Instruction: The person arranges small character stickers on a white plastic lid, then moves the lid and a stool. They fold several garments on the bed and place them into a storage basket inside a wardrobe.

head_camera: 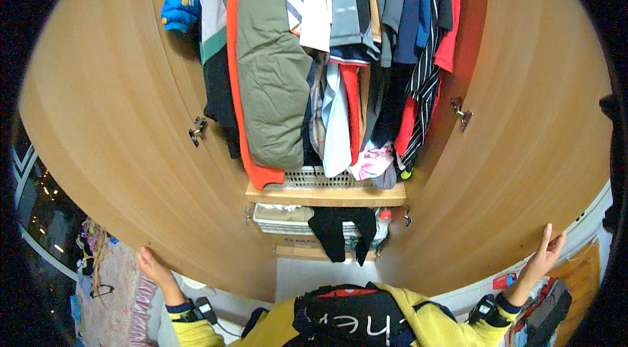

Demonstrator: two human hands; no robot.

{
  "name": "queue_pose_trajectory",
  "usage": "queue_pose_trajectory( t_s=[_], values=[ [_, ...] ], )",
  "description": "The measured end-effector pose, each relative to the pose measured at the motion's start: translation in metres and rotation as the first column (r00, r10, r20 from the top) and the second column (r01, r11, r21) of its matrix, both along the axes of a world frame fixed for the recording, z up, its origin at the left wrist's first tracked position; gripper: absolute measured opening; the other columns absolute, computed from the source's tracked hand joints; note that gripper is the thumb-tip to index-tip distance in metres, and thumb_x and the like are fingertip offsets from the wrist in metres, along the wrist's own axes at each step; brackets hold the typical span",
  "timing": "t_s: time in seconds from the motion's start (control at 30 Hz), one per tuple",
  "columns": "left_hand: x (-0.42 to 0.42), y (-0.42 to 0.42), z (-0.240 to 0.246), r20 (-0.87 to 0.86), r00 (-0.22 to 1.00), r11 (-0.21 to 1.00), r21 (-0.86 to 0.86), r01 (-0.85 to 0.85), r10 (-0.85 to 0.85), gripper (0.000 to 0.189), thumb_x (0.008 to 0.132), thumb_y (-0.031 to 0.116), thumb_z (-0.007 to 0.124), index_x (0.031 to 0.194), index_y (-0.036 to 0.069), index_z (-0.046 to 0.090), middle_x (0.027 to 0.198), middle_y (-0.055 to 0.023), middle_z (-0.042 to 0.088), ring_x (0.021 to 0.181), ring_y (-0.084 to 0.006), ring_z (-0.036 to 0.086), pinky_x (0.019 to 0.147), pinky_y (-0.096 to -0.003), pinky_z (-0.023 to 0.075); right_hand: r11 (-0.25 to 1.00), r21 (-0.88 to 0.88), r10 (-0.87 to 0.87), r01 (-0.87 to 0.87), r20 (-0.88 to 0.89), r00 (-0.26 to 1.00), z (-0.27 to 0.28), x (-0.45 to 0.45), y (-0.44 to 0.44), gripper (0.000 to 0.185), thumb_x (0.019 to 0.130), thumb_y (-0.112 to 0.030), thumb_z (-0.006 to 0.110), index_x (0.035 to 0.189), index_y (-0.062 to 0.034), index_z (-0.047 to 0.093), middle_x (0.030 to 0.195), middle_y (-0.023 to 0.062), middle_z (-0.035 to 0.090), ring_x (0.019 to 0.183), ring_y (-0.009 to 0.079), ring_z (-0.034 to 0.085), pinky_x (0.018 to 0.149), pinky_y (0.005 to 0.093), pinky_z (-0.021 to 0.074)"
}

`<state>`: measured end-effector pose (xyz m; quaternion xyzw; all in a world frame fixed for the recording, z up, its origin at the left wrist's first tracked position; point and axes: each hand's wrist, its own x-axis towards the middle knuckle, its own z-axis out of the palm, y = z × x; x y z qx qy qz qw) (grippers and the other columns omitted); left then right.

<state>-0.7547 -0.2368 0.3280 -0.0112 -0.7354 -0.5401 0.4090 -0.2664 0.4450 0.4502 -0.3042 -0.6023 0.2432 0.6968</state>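
An open wooden wardrobe stands before me, with a door on either side. My left hand [156,268] is at the outer edge of the left wardrobe door [113,116], its fingers partly hidden. At the edge of the right wardrobe door [520,116], my right hand [542,251] has its fingers against the wood and its thumb out of sight. Between the doors hang many clothes, among them an olive-green padded garment [270,72], an orange-red garment [234,77], a white garment [315,3] and a black-and-white striped garment [426,72].
Below the clothes runs a wooden shelf [326,196] with a white plastic basket [319,179]. Lower down, black trousers [328,234] hang over another white basket [274,219]. A pink-trimmed bed cover [117,273] lies at left, a dark bag [549,307] at right. Metal hinges [197,130] show on the doors.
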Motion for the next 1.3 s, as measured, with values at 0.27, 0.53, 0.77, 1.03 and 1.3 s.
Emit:
queue_pose_trajectory(
  t_s=[0.27,0.53,0.77,1.03,1.3],
  values=[
    [-0.101,-0.108,-0.040,-0.450,0.803,0.684,-0.443,-0.580,0.390,0.042,0.102,0.022,0.042,0.125,-0.012,0.052,0.126,-0.0274,0.056,0.115,-0.0389,0.054,0.102,-0.0407,0.0413,0.985,0.065,-0.157,0.160,-0.052,0.986,-0.009,-0.004,0.026,0.036,0.100,-0.030,0.055,0.120,0.0005,0.055,0.119,0.0067,0.057,0.104,0.0146,0.052,0.094,0.0296,0.0416],
    [-0.142,-0.152,-0.023,-0.212,0.935,0.896,-0.288,-0.339,0.285,0.038,0.098,0.010,0.041,0.127,-0.013,0.049,0.131,-0.0314,0.051,0.120,-0.0419,0.051,0.104,-0.0418,0.0406,0.992,-0.035,-0.122,0.120,-0.054,0.991,-0.004,0.008,0.030,0.026,0.099,-0.029,0.057,0.105,-0.0040,0.056,0.098,0.0034,0.060,0.085,0.0120,0.055,0.074,0.0272,0.0473],
    [-0.130,-0.121,0.006,-0.156,0.961,0.960,-0.131,-0.249,0.229,0.053,0.105,0.033,0.034,0.127,-0.013,0.049,0.123,-0.0334,0.055,0.112,-0.0427,0.053,0.095,-0.0434,0.0422,0.996,-0.015,-0.093,0.092,-0.213,0.973,0.006,-0.016,0.009,0.030,0.098,-0.027,0.058,0.114,-0.0022,0.053,0.110,0.0079,0.061,0.095,0.0170,0.056,0.084,0.0309,0.0473],
    [-0.132,-0.143,0.003,-0.116,0.969,0.976,0.022,-0.218,0.219,0.055,0.101,0.037,0.047,0.125,-0.013,0.050,0.126,-0.0278,0.056,0.108,-0.0366,0.057,0.092,-0.0425,0.0454,0.790,0.403,-0.451,0.462,-0.127,0.883,0.023,-0.038,-0.006,0.047,0.087,-0.015,0.072,0.122,0.0021,0.047,0.119,0.0139,0.056,0.106,0.0237,0.055,0.095,0.0354,0.0449],
    [-0.021,0.021,0.055,-0.725,0.539,0.332,-0.428,-0.840,0.429,0.050,0.089,0.031,0.068,0.123,-0.002,0.054,0.123,-0.0197,0.057,0.113,-0.0336,0.053,0.094,-0.0465,0.0425,0.617,0.765,-0.368,0.183,0.075,0.927,0.015,-0.129,-0.032,0.049,0.082,-0.005,0.071,0.123,0.0004,0.046,0.121,0.0158,0.055,0.113,0.0292,0.052,0.102,0.0419,0.0395]
  ],
)
